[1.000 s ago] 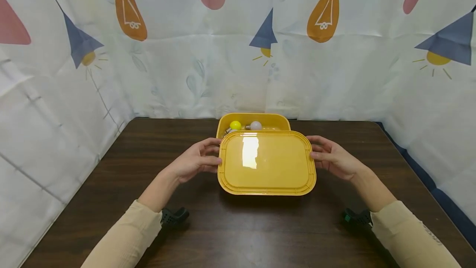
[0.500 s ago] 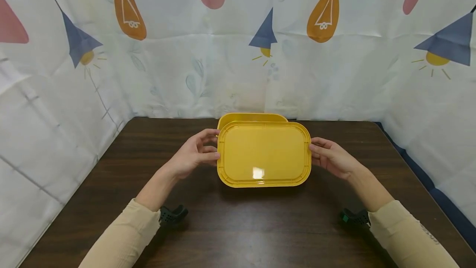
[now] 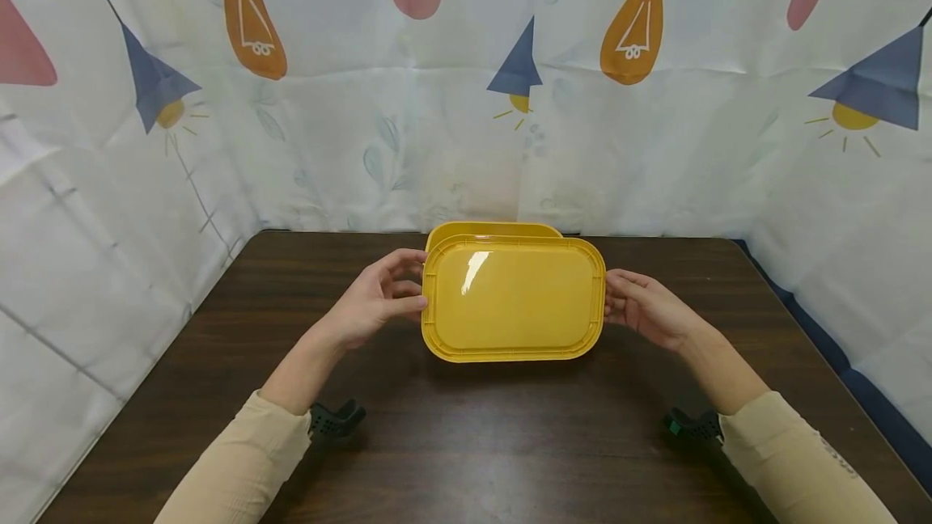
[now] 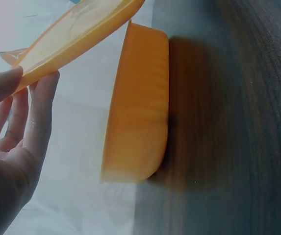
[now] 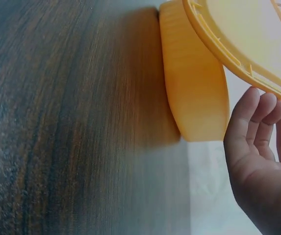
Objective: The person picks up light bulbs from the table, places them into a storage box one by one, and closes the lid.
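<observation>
A yellow plastic lid (image 3: 514, 297) with rounded corners is held up by its two short sides, its face tilted toward the head camera. My left hand (image 3: 371, 306) pinches its left edge between thumb and fingers. At the opposite edge, the fingertips of my right hand (image 3: 651, 312) grip the rim. Behind and below stands a yellow box (image 4: 138, 105) on the table; in the head view just its far rim shows over the lid. The box's contents are hidden by the lid. Both wrist views show a gap between lid and box near the hands.
The dark wood-grain table (image 3: 480, 443) spreads around the box, which stands near its far edge. White printed cloth (image 3: 313, 152) hangs behind and at both sides. Dark straps sit at both wrists, below beige sleeves (image 3: 240, 451).
Both hands have raised the lid and moved it away from me over the box, tilting it more upright. Light bulbs visible inside the box a second ago are covered from view.
</observation>
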`<state>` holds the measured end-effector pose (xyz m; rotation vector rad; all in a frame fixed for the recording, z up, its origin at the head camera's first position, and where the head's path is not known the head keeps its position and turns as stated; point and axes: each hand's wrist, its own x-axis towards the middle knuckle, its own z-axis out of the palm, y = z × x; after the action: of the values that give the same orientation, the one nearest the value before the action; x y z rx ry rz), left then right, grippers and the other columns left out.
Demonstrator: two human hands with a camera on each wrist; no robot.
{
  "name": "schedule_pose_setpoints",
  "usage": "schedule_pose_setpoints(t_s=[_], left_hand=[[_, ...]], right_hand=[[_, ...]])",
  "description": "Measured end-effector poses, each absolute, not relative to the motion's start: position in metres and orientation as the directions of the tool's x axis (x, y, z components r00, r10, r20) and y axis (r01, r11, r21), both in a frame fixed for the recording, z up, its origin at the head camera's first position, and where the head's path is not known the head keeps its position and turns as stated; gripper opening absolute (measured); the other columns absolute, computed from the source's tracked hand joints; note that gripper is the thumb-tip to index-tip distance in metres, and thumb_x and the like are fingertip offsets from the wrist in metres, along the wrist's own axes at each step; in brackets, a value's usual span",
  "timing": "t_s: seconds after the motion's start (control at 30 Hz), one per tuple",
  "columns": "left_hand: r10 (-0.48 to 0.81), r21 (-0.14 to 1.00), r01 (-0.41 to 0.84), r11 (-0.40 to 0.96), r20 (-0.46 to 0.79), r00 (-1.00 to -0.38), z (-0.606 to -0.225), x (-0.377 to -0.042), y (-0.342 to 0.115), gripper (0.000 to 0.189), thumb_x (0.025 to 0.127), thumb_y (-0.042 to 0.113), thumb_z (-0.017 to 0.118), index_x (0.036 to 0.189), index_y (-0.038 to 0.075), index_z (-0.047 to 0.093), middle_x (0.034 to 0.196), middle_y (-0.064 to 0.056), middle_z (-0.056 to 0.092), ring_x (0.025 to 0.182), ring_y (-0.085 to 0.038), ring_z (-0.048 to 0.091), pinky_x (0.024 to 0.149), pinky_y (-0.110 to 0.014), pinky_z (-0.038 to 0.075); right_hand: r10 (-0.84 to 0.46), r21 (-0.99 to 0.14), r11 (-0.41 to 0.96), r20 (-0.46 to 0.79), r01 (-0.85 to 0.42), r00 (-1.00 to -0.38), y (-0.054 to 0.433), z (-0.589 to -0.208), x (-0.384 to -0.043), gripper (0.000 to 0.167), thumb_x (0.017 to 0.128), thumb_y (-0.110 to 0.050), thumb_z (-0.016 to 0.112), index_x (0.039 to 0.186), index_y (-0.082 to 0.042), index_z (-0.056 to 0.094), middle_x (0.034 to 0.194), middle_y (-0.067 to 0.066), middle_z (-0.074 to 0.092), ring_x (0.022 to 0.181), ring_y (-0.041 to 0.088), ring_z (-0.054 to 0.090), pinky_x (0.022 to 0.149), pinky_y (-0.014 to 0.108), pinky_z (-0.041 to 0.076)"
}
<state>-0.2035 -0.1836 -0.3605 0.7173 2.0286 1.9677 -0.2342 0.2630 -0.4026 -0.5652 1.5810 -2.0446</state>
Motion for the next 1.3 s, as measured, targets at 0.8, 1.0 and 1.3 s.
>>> schedule_pose_setpoints(t_s=[0.8,1.0,1.3], left_hand=[[0.472,0.916,0.396,0.064,0.322,-0.821,-0.345,-0.197,-0.181,0.055,0.090,-0.011,0.071,0.140,0.001,0.052,0.129,-0.016,0.055,0.101,-0.038,0.062,0.076,-0.049,0.062],[0.465,0.866,0.476,0.155,0.361,-0.808,-0.340,-0.191,-0.179,0.050,0.092,-0.007,0.073,0.137,0.008,0.057,0.130,-0.010,0.058,0.103,-0.034,0.064,0.076,-0.053,0.061],[0.479,0.768,0.593,0.241,0.437,-0.761,-0.338,-0.185,-0.175,0.044,0.092,-0.004,0.074,0.130,0.014,0.063,0.121,-0.002,0.063,0.101,-0.027,0.064,0.070,-0.036,0.061]], right_hand=[[-0.593,-0.977,-0.165,-0.011,0.135,-0.805,0.263,-0.395,-0.234,0.039,0.115,-0.020,0.033,0.117,-0.010,0.071,0.102,0.006,0.068,0.094,0.020,0.068,0.091,0.035,0.058],[-0.606,-0.978,-0.163,-0.005,0.131,-0.796,0.264,-0.392,-0.230,0.037,0.115,-0.019,0.034,0.117,-0.010,0.070,0.103,0.007,0.068,0.097,0.021,0.069,0.093,0.036,0.057],[-0.595,-0.980,-0.145,-0.022,0.134,-0.804,0.268,-0.389,-0.227,0.035,0.114,-0.021,0.036,0.124,-0.010,0.067,0.112,0.010,0.068,0.106,0.024,0.067,0.101,0.043,0.051]])
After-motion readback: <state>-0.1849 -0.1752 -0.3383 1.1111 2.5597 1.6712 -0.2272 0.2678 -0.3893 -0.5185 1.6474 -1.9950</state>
